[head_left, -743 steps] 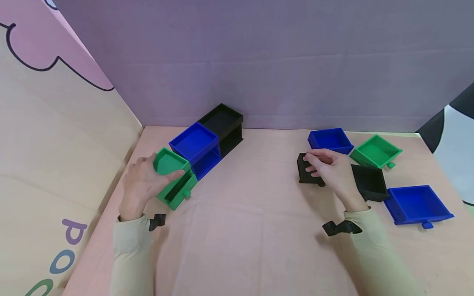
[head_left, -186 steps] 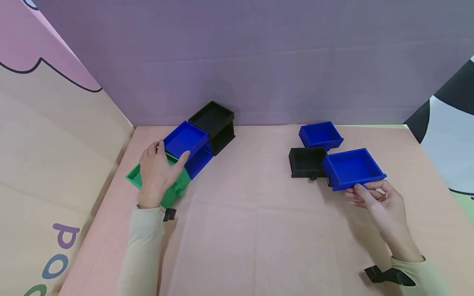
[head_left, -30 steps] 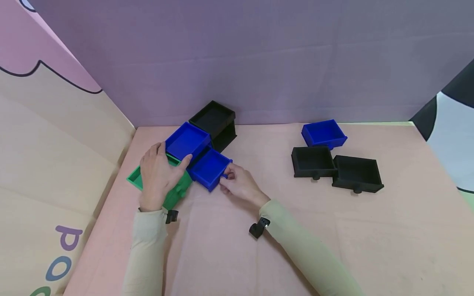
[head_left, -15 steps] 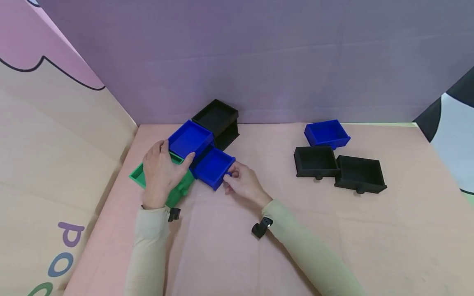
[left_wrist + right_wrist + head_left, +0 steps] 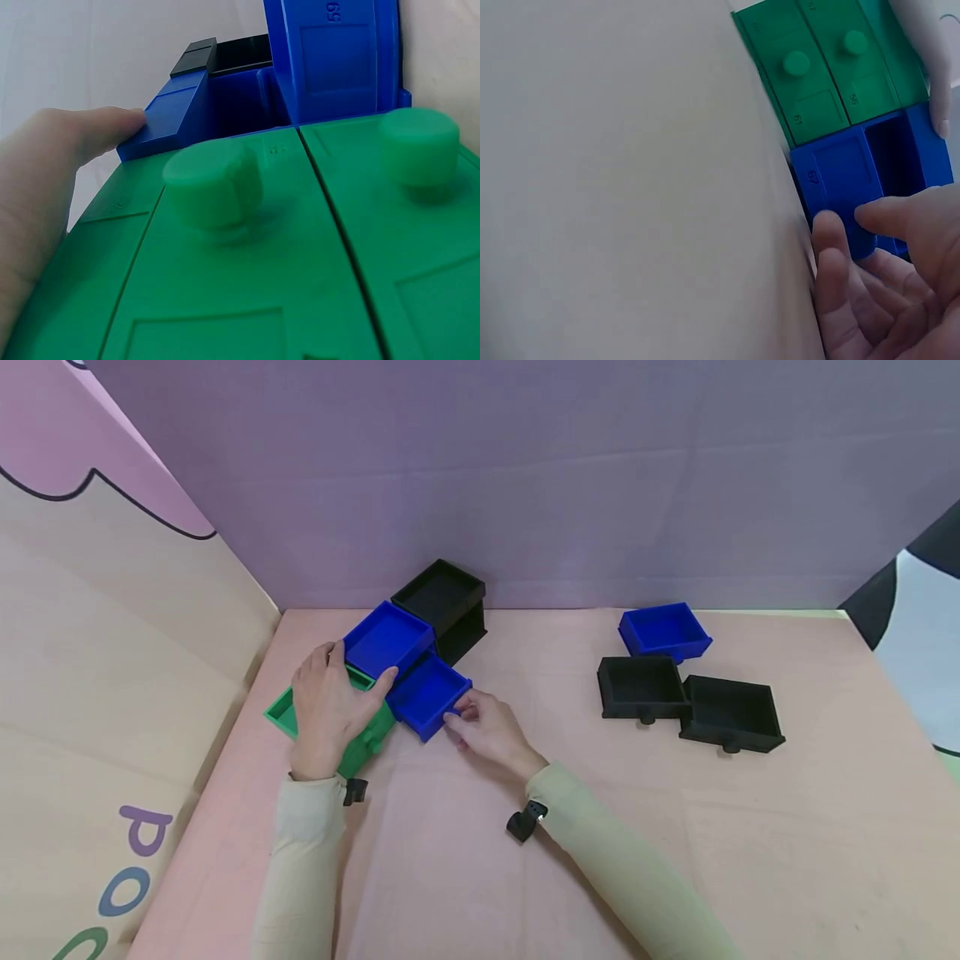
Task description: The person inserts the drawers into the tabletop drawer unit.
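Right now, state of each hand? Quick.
Left hand: open, over the green unit, touching the blue frame.
Right hand: closed, fingers pinching the blue drawer at its front.

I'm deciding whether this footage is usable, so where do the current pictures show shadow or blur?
Head view: a soft shadow along the right sleeve on the pink tabletop; left wrist view: the left green drawer knob looks slightly soft; right wrist view: dim, a blurry pale surface filling much of the left side, though the blue drawer shows fairly clearly.
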`<state>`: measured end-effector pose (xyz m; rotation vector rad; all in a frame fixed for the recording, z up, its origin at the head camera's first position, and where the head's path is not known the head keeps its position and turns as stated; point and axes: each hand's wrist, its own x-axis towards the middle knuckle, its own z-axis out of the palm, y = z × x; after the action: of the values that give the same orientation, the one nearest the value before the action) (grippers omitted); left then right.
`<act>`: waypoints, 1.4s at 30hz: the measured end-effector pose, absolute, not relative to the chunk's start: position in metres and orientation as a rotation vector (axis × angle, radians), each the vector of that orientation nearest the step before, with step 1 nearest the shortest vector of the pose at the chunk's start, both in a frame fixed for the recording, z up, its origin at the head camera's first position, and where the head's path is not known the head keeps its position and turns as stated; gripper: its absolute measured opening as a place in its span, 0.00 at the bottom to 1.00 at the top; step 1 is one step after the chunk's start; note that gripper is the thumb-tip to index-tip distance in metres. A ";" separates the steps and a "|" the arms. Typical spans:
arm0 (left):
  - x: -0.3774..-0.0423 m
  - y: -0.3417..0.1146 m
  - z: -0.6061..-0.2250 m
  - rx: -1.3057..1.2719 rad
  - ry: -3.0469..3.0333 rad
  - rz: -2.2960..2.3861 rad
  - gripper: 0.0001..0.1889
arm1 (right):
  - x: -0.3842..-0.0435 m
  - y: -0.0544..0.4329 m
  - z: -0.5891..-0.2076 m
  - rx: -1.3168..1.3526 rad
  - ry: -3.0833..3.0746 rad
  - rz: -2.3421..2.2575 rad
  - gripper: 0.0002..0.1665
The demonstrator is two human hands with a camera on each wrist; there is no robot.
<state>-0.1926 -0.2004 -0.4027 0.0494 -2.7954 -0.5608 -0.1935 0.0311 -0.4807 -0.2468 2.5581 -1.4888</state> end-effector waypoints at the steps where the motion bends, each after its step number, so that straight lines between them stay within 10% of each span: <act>1: -0.193 -0.200 -0.403 0.048 -2.796 -0.560 0.49 | -0.193 0.032 -0.481 -0.252 2.605 -1.459 0.14; 42: -0.193 -0.200 -0.402 0.040 -2.790 -0.533 0.48 | -0.198 0.031 -0.484 -0.157 2.471 -1.729 0.12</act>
<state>-0.1932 -0.1998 -0.4023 0.0396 -2.7897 -0.5325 -0.1975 0.0315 -0.4835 -0.1568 2.4706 -1.7291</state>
